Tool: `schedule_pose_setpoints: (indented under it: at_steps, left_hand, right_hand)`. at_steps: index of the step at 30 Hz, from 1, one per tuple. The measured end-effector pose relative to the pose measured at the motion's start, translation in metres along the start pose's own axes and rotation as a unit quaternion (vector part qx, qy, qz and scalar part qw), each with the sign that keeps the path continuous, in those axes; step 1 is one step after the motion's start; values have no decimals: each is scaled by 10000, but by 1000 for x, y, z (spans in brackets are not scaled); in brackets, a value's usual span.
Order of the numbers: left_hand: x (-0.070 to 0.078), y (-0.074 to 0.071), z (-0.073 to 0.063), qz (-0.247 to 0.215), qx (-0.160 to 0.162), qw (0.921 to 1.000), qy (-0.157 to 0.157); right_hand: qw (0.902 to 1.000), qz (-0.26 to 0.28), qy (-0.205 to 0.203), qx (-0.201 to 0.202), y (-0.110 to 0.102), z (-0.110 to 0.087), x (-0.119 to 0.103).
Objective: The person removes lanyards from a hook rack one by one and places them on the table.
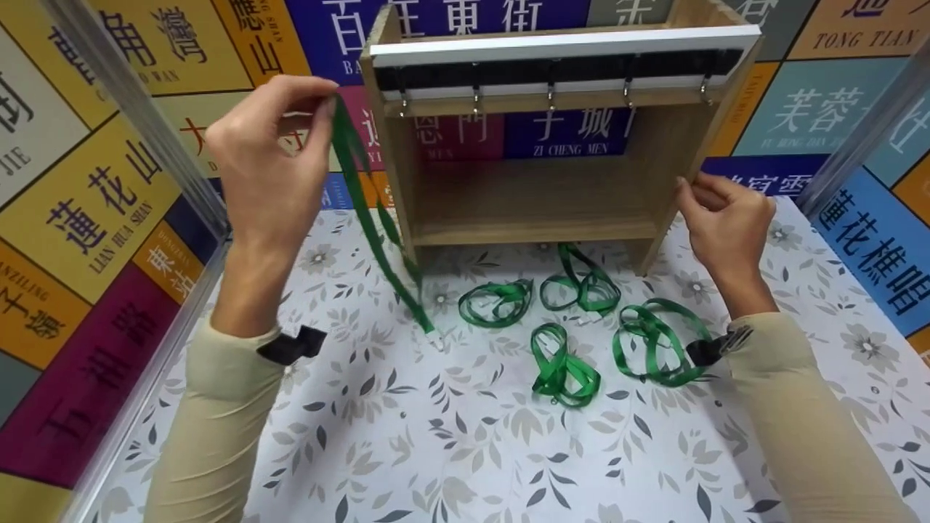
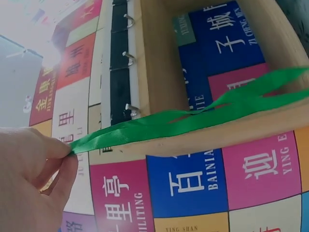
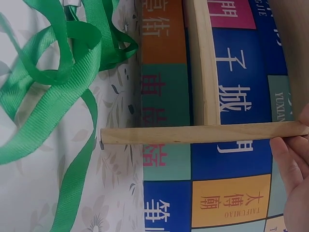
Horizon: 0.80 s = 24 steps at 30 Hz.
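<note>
My left hand (image 1: 272, 156) pinches the top of a green lanyard (image 1: 363, 196) between thumb and fingers, left of a wooden rack (image 1: 538, 231). The lanyard hangs down with its clip end at the tablecloth. In the left wrist view the lanyard (image 2: 159, 126) stretches away from the fingertips, passing in front of the rack's side and hooks. My right hand (image 1: 730, 221) grips the front edge of the rack's right side panel (image 3: 203, 134) between thumb and fingers. A black strip (image 1: 508, 73) along the rack's top front bears several metal hooks (image 1: 551, 94), with no lanyard on them.
Several coiled green lanyards lie on the floral tablecloth (image 1: 407, 450) before the rack: one at left (image 1: 496, 303), one behind (image 1: 581, 287), one in front (image 1: 565, 370), one at right (image 1: 657, 345) near my right wrist. A wall of coloured sign panels (image 1: 109, 203) stands behind.
</note>
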State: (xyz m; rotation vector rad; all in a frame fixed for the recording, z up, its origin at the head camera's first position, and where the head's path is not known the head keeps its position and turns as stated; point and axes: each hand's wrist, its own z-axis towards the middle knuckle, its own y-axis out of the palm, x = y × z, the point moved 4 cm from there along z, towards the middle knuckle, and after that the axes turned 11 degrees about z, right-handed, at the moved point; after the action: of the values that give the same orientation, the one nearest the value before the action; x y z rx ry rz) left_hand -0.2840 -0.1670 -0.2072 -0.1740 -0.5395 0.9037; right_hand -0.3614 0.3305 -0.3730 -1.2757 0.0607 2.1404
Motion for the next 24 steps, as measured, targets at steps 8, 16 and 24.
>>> schedule_pose_setpoints:
  at_steps: [8,16,24]
  left_hand:
    - [1,-9,-28,-285,-647,9969,339]
    - [41,-35,-62,-2013,-2212,9511,773]
    - [72,-48,-75,-2778,-2331,9258,1065]
  right_hand:
    - [10000,10,-95,-7,2,-3,-2]
    - [10000,32,36,-8,4,-2,-1]
    - [9999,63,-17,113,1,-1,-1]
